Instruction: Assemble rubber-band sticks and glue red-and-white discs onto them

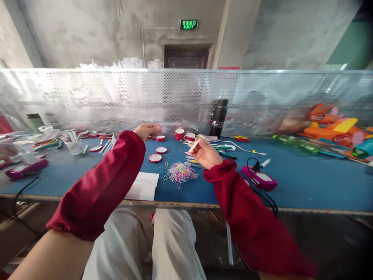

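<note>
My left hand (148,131) is raised above the far middle of the blue table, fingers curled together; whatever may be between them is too small to make out. Close to it sits a small round red tin (160,138). My right hand (208,152) grips a short pale stick (193,146), tilted up over the table. Below and between the hands lies a heap of small colourful rubber bands (181,173). Left of the heap are two shallow red-rimmed round lids (155,158). Several thin pens (194,161) lie just under my right hand.
Red tins (179,134) and a black flask (218,118) stand at the back. Right are green-handled pliers (227,154), a purple corded device (259,178) and orange toy planes (332,126). White paper (142,186) lies at the front edge; a cup of markers (73,146) stands left, near another person's hand (7,151).
</note>
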`<state>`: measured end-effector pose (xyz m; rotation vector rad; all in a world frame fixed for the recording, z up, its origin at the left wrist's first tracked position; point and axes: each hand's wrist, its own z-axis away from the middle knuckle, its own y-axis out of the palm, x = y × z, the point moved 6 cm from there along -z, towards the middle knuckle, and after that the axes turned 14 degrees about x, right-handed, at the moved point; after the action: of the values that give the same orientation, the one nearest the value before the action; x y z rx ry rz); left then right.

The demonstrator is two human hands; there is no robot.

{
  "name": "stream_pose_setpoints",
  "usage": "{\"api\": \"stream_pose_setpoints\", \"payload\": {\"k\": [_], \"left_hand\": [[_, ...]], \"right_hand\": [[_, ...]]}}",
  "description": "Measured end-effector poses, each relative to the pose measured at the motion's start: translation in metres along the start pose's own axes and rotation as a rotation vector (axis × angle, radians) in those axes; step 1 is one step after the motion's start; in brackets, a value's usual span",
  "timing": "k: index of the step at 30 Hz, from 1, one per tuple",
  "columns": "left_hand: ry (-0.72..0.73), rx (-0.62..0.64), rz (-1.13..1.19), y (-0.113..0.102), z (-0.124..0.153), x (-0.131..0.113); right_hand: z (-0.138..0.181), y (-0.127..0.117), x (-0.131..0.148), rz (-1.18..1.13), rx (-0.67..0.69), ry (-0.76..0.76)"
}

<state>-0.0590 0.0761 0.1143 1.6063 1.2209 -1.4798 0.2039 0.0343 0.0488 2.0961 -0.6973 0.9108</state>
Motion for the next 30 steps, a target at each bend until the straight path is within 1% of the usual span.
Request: {"api": "stream_pose_setpoints", "payload": {"k": [2,4,5,6,8,11,13,15,19,23,27,30], "left_hand": [[-0.118,0.052,-0.316,-0.005,-0.002,0.017],[-0.186,0.047,-0.592,-0.011,-0.003,0.034],[-0.241,0.064,-0.714,-0.012,-0.003,0.044],[-0.316,0.1,-0.817,-0.012,-0.004,0.055],[-0.399,0.121,-0.934,-0.015,-0.007,0.072],[-0.462,0.163,-0.967,-0.018,-0.013,0.091],[-0.474,0.204,-1.006,-0.017,-0.016,0.099],[-0.45,0.213,-1.044,-0.015,-0.018,0.103],[-0.363,0.153,-1.084,-0.014,-0.016,0.105],[-0.289,0.135,-1.089,-0.014,-0.016,0.107],[-0.259,0.106,-0.978,-0.009,-0.016,0.106],[-0.301,0.09,-0.862,-0.002,-0.015,0.106]], "right_hand": [[-0.001,-0.002,0.0,0.012,-0.005,-0.006],[-0.001,-0.003,-0.001,0.015,-0.007,-0.005],[0.0,-0.003,-0.001,0.016,-0.007,-0.005],[0.0,-0.003,-0.001,0.016,-0.007,-0.005],[0.0,-0.003,-0.002,0.022,-0.003,-0.001],[0.002,-0.002,-0.004,0.032,0.005,0.018],[0.003,-0.001,-0.004,0.027,0.004,0.027],[0.003,-0.001,-0.005,0.017,0.001,0.032],[0.003,0.0,-0.007,-0.007,0.019,0.037],[0.002,-0.001,-0.011,-0.024,0.035,0.046],[0.001,-0.003,-0.016,-0.009,0.047,0.056],[0.0,-0.004,-0.018,-0.016,0.045,0.063]]}}
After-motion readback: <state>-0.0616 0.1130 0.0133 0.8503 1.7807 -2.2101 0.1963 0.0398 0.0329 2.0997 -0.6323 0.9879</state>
